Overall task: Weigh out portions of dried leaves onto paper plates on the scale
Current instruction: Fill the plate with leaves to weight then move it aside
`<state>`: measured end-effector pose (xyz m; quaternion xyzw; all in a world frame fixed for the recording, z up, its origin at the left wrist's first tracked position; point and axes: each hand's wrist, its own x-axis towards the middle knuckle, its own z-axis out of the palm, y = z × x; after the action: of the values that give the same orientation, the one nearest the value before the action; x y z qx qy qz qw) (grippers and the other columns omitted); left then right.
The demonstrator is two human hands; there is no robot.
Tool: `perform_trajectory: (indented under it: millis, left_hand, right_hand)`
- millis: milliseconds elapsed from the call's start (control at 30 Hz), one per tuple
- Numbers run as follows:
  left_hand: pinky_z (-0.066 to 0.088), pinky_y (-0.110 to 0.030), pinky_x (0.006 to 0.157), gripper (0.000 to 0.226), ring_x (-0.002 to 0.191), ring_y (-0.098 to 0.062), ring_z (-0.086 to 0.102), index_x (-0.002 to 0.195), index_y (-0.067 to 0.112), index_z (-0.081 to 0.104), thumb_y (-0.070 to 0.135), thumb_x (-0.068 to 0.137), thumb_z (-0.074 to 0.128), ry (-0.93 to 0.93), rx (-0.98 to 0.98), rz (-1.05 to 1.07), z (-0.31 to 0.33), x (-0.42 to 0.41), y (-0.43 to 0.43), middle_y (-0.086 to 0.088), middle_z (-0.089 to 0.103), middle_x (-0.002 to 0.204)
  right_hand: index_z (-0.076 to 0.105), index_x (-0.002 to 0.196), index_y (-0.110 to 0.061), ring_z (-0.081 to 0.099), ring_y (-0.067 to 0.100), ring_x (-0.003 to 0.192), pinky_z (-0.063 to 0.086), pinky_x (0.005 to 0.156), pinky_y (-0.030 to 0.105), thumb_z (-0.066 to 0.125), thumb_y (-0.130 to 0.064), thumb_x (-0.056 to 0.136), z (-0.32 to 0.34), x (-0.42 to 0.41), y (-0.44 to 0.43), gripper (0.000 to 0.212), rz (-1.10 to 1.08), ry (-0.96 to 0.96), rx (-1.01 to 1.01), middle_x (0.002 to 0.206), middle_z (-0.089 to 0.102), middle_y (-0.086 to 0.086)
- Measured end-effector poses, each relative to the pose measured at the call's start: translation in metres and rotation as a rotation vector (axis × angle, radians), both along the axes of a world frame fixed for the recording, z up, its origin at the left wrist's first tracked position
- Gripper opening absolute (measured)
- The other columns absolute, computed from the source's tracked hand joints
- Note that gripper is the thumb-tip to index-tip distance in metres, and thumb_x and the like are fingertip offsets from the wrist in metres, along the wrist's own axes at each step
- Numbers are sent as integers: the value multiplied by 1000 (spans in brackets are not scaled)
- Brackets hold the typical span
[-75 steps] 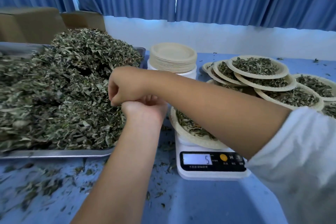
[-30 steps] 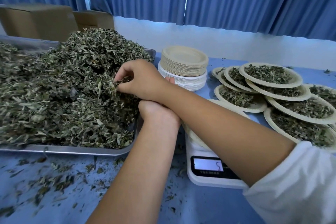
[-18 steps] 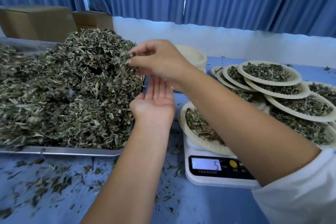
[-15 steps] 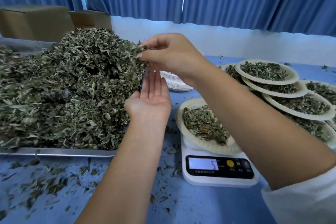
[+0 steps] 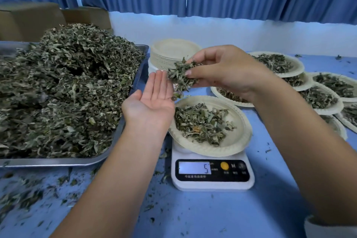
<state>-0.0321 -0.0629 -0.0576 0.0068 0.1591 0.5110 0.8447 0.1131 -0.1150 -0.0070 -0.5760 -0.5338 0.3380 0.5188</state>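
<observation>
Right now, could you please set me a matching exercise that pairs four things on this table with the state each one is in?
Things:
1. left hand
2. right hand
3. scale
4. metal tray

States:
A. heaped with dried leaves
B. carries a partly filled paper plate
C. pinches a tuft of leaves
D. palm up, fingers straight

Pairs: 1-D, 2-C, 3-B, 4-A.

The right hand [image 5: 228, 71] has carried its pinch of leaves [image 5: 180, 75] toward the scale [image 5: 212, 183].
</observation>
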Motion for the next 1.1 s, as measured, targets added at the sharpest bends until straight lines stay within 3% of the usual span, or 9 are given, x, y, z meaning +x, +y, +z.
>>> perform_trajectory:
  millis: [67,167,333,467,600,733,867,1000,1100]
  left_hand:
    - [50,-40,86,53,91,-31,67,102,-8,62,27,103,23,-11,9,-10,-1,1,-2,-21,71,94]
    - [51,-43,92,52,100,-34,66,104,-10,61,27,103,23,-23,14,-10,-2,1,-4,-23,70,102]
    - [51,-46,92,52,102,-36,65,107,-11,60,26,103,24,-31,21,-4,-3,0,-5,-25,69,103]
    - [52,-46,91,51,101,-36,66,105,-11,60,26,103,25,-12,26,-5,-4,1,-6,-25,69,101]
    - [52,-46,90,51,100,-36,66,106,-11,60,26,103,25,-14,25,-6,-4,1,-6,-24,70,100]
    - [52,-46,90,50,99,-36,66,105,-11,60,26,103,26,-20,24,-4,-4,0,-6,-24,70,99]
    - [53,-46,89,50,100,-35,66,104,-11,60,26,103,26,-15,21,-3,-4,0,-6,-24,70,99]
    - [53,-46,87,50,99,-35,67,104,-10,61,26,103,25,-11,21,-9,-4,0,-6,-24,70,99]
    - [53,-46,88,50,99,-35,67,105,-10,61,25,103,26,-13,19,-9,-4,-1,-5,-24,70,98]
  right_hand:
    - [68,99,-1,70,12,72,57,69,21,76,1,76,1,8,-5,25,29,-56,-55,74,69,-1]
    - [68,101,-2,69,12,69,56,67,18,78,-2,75,3,18,-10,29,46,-153,-127,80,66,2]
    - [68,103,-3,70,13,68,55,64,16,79,-4,74,7,27,-16,30,100,-251,-213,84,65,5]
    - [71,96,-12,73,14,68,53,62,13,80,-13,76,6,27,-17,23,172,-471,-343,75,72,-5]
    - [71,88,-25,69,4,60,44,52,5,78,-19,79,-1,23,-13,13,141,-717,-399,66,70,-18]
    - [71,84,-32,64,-2,56,43,52,9,74,-24,78,-4,26,-12,11,84,-809,-423,63,68,-19]
    - [73,87,-37,67,6,72,46,65,20,78,-37,74,4,31,-16,14,78,-890,-442,74,73,-13]
    - [73,90,-39,63,-5,58,43,51,10,77,-39,77,11,32,-22,14,95,-861,-432,70,68,-26]
    - [72,94,-37,65,-7,62,46,52,9,74,-37,81,14,35,-25,13,95,-855,-446,71,71,-20]
